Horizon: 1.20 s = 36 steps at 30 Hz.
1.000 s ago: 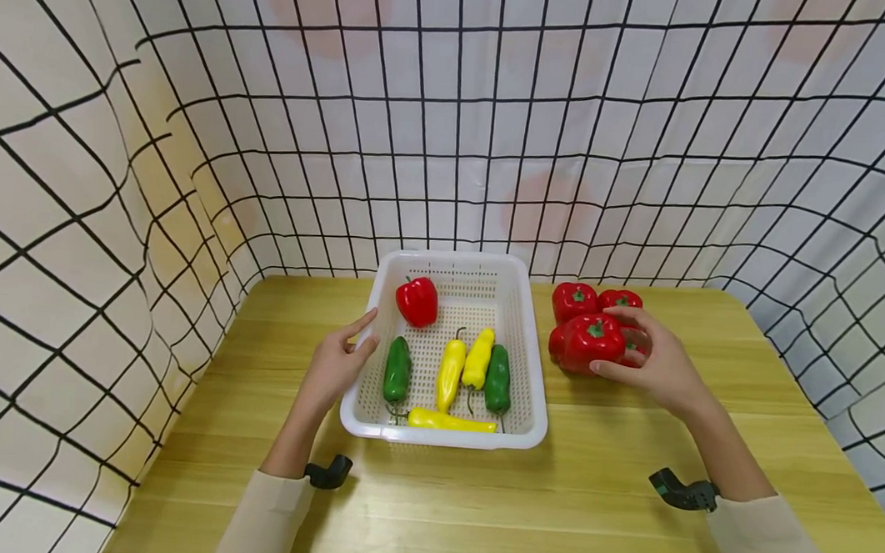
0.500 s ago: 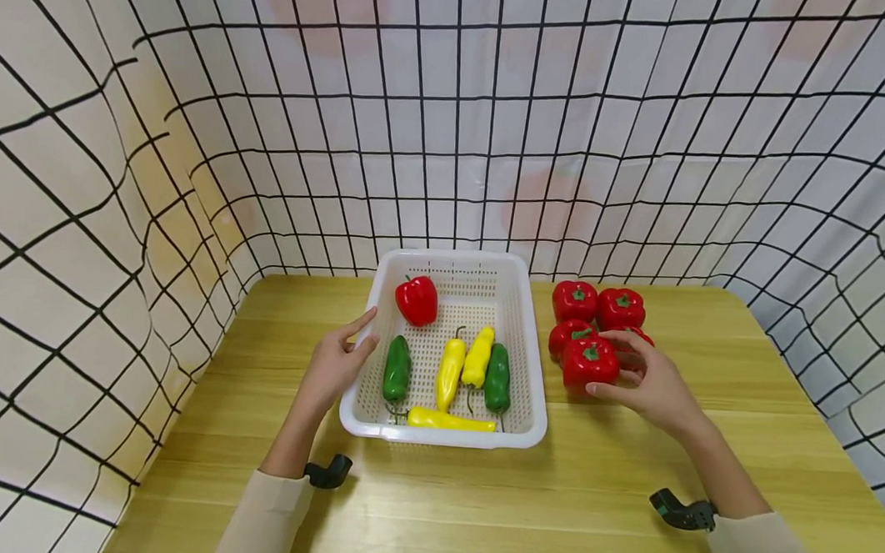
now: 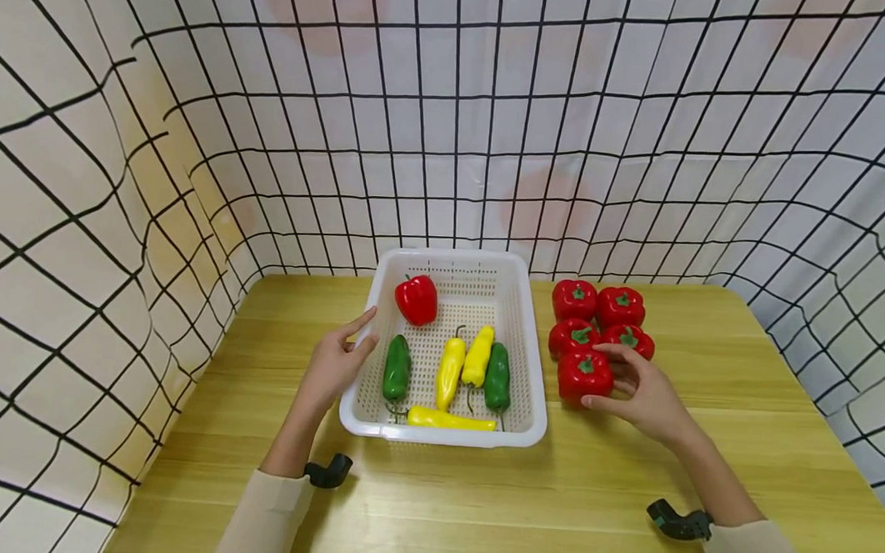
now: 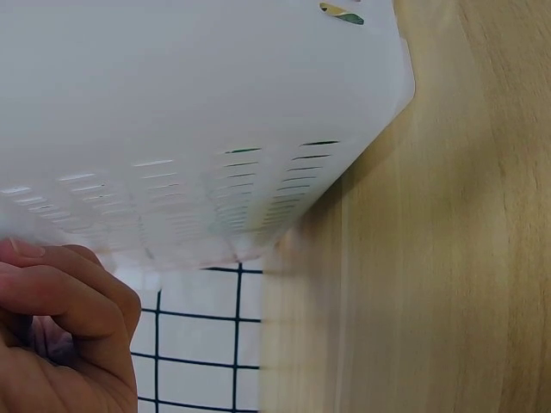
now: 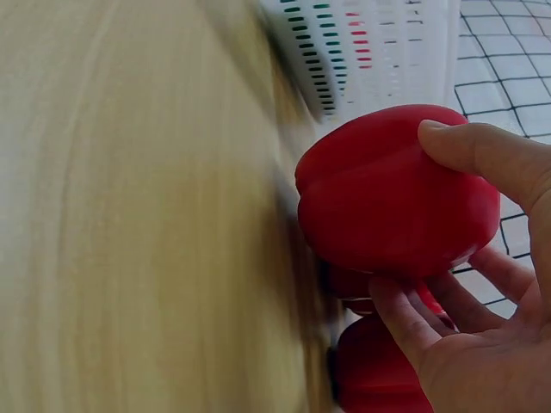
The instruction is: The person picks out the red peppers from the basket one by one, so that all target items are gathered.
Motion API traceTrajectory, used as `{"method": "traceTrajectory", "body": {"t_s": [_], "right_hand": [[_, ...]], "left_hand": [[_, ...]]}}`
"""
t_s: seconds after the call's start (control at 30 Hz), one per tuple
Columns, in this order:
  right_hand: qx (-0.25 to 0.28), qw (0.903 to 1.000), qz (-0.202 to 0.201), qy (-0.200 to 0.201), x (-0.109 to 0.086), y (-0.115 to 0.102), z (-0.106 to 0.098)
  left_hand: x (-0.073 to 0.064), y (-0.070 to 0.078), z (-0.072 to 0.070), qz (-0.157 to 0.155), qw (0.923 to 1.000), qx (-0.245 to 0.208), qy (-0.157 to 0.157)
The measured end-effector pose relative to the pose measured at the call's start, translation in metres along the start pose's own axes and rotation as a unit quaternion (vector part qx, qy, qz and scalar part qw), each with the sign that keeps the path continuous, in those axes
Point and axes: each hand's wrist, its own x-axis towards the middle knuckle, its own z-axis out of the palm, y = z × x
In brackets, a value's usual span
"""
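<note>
In the head view, my right hand (image 3: 650, 398) pinches a glossy red bell pepper (image 3: 582, 374) between thumb and fingers, its green stem facing up. The right wrist view shows the thumb on one side of this bell pepper (image 5: 392, 194) and fingers on the other. It is the nearest of a cluster of red bell peppers (image 3: 575, 300) on the table. My left hand (image 3: 334, 363) holds the left rim of a white perforated basket (image 3: 530, 381); its fingers (image 4: 82, 297) are curled against the outer wall. A red bell pepper (image 3: 416, 300) lies inside, at the back left.
The basket also holds yellow peppers (image 3: 450, 373) and green peppers (image 3: 397, 370). It stands on a wooden table (image 3: 430, 510). A white cloth with a black grid (image 3: 487, 145) rises behind and at both sides.
My right hand has drawn its bell pepper toward me and slightly left, off the cluster, uncovering the peppers behind. The left hand and the basket stay in place.
</note>
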Motion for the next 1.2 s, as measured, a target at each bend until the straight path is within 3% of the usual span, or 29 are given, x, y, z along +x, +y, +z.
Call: {"method": "traceTrajectory", "body": {"t_s": [0.43,0.93,1.2], "right_hand": [[0.02,0.9998,-0.005,-0.001,-0.002,0.006,0.007],[-0.013,0.9999,-0.007,-0.007,-0.004,0.003,0.006],[0.001,0.9976,-0.063,0.027,-0.005,-0.007,-0.004]], "left_hand": [[0.0,-0.001,0.0,-0.002,1.0,-0.005,-0.003],[0.0,-0.001,0.0,0.0,0.9999,-0.01,-0.003],[0.0,-0.002,0.0,-0.003,1.0,-0.006,-0.005]]}}
